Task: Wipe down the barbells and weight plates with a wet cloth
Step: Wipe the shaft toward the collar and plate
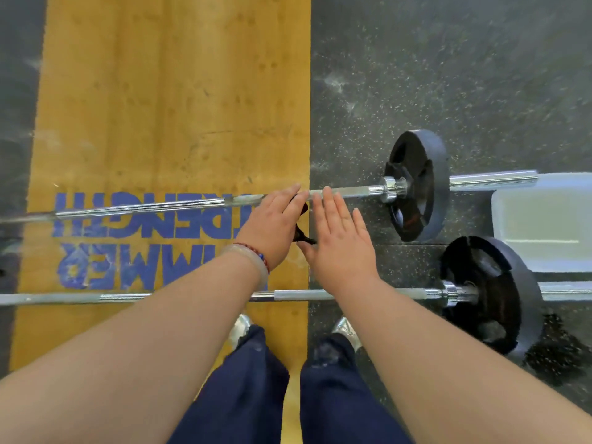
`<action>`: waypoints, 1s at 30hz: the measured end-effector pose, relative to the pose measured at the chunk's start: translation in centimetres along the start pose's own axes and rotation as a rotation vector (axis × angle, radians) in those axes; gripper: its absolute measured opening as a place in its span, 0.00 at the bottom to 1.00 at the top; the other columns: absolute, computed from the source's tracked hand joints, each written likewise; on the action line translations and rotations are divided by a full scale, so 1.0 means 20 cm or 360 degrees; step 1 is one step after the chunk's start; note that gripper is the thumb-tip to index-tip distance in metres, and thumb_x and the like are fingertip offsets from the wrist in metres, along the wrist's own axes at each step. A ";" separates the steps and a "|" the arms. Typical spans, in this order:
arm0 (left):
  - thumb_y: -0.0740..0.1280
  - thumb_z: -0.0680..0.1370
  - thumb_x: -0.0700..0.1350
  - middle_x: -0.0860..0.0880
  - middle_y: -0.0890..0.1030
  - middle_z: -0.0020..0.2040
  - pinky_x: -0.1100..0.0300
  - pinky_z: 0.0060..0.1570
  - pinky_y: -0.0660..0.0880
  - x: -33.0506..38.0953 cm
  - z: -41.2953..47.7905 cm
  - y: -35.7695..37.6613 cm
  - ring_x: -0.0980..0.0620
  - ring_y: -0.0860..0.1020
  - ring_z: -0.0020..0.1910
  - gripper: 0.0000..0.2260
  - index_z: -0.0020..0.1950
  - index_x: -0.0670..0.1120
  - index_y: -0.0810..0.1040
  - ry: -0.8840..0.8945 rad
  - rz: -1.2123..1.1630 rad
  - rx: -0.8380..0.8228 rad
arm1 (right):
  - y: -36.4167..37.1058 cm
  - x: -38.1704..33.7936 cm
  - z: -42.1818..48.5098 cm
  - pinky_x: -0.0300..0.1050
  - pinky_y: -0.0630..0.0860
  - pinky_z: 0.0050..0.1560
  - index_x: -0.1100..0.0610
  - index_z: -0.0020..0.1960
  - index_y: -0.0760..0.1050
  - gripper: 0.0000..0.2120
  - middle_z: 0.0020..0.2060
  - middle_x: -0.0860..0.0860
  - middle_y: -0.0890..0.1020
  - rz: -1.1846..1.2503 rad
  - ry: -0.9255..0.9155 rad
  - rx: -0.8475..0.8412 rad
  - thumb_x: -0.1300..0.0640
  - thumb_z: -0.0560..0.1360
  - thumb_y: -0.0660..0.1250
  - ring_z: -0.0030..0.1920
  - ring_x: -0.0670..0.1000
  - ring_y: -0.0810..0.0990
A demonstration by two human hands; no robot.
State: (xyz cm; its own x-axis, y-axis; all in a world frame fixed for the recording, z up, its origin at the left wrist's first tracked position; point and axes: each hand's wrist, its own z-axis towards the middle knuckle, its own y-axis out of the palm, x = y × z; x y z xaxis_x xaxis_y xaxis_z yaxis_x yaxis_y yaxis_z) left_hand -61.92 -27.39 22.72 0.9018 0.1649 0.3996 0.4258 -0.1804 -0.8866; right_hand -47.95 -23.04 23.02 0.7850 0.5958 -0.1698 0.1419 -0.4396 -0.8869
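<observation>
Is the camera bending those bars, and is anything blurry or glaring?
Head view: the wide lens makes the far barbell slant and bow slightly; bright glints run along its chrome; the pale box and the left edge look smeared; the left hand and right hand are fairly sharp.

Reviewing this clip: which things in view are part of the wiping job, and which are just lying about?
Part of the job:
dark cloth, between the left hand and right hand
far barbell
near barbell
far weight plate
near weight plate

Just lying about:
pale box
wooden platform
rubber floor
</observation>
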 end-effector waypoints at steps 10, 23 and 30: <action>0.54 0.83 0.40 0.49 0.60 0.76 0.70 0.68 0.50 -0.07 0.03 0.34 0.53 0.58 0.73 0.22 0.77 0.45 0.55 -0.0361 -0.0484 0.0136 | 0.31 -0.02 0.17 0.49 0.50 0.75 0.50 0.75 0.30 0.31 0.76 0.45 0.38 0.0393 -0.0075 -0.0052 0.48 0.82 0.47 0.76 0.46 0.40; 0.53 0.82 0.41 0.51 0.62 0.75 0.63 0.67 0.62 -0.30 0.31 0.98 0.56 0.63 0.71 0.27 0.78 0.52 0.44 -0.0303 -0.0813 0.0211 | 1.01 0.23 0.63 0.50 0.76 0.44 0.46 0.75 0.35 0.43 0.75 0.50 0.55 0.0722 -0.0369 0.0443 0.67 0.75 0.61 0.59 0.54 0.74; 0.43 0.82 0.52 0.43 0.50 0.78 0.55 0.74 0.45 -0.44 0.50 1.24 0.45 0.47 0.77 0.26 0.78 0.43 0.46 -0.0081 0.0345 0.0243 | 1.20 0.51 0.80 0.57 0.76 0.48 0.60 0.70 0.69 0.31 0.56 0.60 0.76 0.0456 -0.0211 0.1039 0.71 0.68 0.68 0.50 0.62 0.75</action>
State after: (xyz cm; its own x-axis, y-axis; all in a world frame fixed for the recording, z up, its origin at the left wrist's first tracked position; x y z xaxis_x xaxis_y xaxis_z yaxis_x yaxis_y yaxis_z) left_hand -60.04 -23.62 -5.16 0.9642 0.1874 0.1877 0.2035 -0.0691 -0.9766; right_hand -46.11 -16.71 -6.86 0.6516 0.6122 -0.4479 -0.4799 -0.1245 -0.8684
